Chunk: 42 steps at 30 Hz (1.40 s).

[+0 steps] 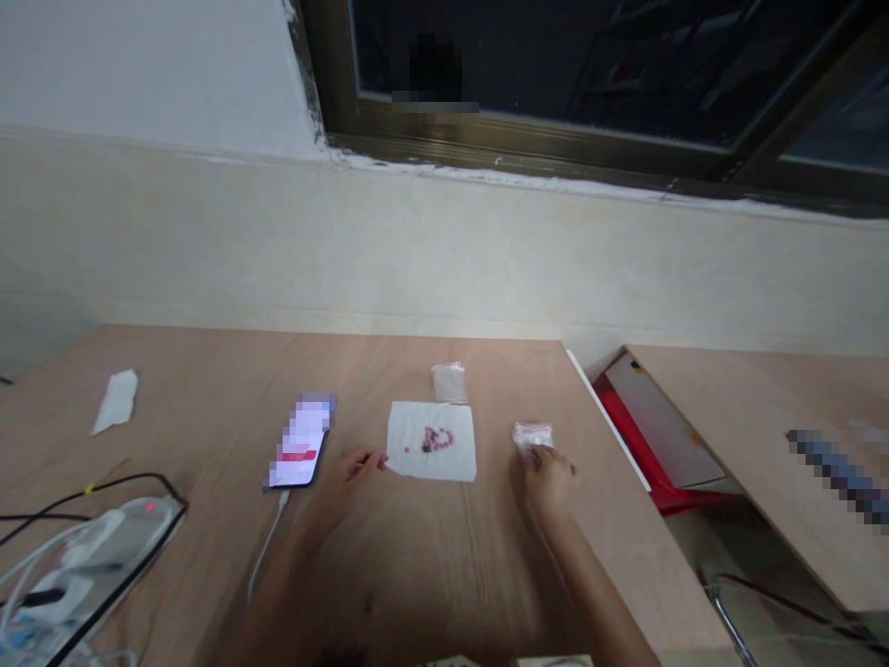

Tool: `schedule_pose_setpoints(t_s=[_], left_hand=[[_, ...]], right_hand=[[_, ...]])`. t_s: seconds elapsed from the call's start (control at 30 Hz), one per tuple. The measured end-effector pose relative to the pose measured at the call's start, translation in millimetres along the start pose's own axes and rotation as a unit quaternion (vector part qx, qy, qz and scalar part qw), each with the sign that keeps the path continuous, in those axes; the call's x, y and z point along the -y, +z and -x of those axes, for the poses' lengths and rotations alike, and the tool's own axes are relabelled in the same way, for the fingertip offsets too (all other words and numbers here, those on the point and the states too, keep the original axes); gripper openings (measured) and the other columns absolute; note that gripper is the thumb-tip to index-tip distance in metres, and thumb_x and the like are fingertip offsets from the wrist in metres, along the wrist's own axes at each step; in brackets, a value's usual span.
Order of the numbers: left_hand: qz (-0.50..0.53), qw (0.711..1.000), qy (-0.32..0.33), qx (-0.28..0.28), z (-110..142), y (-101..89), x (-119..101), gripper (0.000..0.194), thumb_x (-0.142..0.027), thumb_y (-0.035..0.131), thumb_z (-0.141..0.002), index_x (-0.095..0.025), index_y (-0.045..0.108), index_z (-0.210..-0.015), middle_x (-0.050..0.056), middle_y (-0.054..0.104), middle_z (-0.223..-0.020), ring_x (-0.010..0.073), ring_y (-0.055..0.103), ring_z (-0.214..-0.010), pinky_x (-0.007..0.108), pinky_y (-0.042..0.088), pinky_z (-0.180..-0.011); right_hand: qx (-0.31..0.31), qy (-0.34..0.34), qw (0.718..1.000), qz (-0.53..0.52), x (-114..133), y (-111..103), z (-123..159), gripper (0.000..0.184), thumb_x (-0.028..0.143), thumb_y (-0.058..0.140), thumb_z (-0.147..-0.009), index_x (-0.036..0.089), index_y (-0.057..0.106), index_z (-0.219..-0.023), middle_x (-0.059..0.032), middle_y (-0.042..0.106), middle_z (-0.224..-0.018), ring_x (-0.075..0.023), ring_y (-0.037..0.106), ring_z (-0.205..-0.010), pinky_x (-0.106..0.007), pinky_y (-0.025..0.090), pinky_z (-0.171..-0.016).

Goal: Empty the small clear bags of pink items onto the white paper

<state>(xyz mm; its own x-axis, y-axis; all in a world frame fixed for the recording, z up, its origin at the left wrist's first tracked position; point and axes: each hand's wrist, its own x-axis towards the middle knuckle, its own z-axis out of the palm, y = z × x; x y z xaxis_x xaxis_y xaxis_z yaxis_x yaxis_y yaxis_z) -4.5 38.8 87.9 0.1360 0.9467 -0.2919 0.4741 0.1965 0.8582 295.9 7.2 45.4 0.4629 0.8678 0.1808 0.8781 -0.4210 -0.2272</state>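
A square white paper lies on the wooden table, with several small pink beads in a loose ring and a small dark greenish piece among them. One pink bead sits apart on the left. My left hand rests just left of the paper, its fingers curled together near the edge; what they hold, if anything, is too small to make out. Right of the paper, my right hand has its fingers closed on a small clear zip bag. Another small zip bag lies behind the paper.
A lit phone with a white charging cable lies left of my left hand. A power strip with plugs and cords fills the near left. A folded tissue lies at the far left. Beyond the table's right edge stands a second table.
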Motion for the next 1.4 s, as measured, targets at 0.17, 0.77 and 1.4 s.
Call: schedule_pose_setpoints(t_s=[0.17,0.77,1.4], left_hand=[[-0.019,1.0,0.001,-0.011,17.0,2.8,-2.6,0.027,-0.04,0.042,-0.076,-0.019,0.06,-0.074,0.002,0.064,-0.077,0.0199,0.057,-0.078,0.029,0.044,-0.071],[0.032,0.994,0.102,-0.008,9.6,10.7,-13.5,0.032,-0.039,0.047,-0.076,-0.017,0.062,-0.094,0.008,0.066,-0.098,0.02,0.061,-0.085,0.031,0.048,-0.075],[0.107,0.982,0.074,0.137,-4.4,3.5,-22.5,0.015,-0.029,0.059,-0.069,-0.014,0.059,-0.065,-0.003,0.055,-0.055,0.0107,0.051,-0.054,0.023,0.04,-0.056]], right_hand=[[-0.001,0.032,0.994,-0.107,-9.7,-3.8,2.5,0.032,0.021,0.039,-0.076,0.008,0.068,-0.083,-0.0161,0.068,-0.083,-0.024,0.062,-0.071,-0.03,0.04,-0.064],[-0.041,0.021,0.878,-0.477,28.8,-58.9,-0.1,0.03,0.044,0.052,-0.073,0.015,0.06,-0.075,-0.0072,0.064,-0.073,-0.0192,0.058,-0.071,-0.03,0.043,-0.066],[0.224,-0.147,0.831,-0.487,124.1,-35.8,37.0,0.021,0.037,0.048,-0.077,0.019,0.05,-0.067,0.0008,0.051,-0.064,-0.0127,0.045,-0.062,-0.025,0.036,-0.06]])
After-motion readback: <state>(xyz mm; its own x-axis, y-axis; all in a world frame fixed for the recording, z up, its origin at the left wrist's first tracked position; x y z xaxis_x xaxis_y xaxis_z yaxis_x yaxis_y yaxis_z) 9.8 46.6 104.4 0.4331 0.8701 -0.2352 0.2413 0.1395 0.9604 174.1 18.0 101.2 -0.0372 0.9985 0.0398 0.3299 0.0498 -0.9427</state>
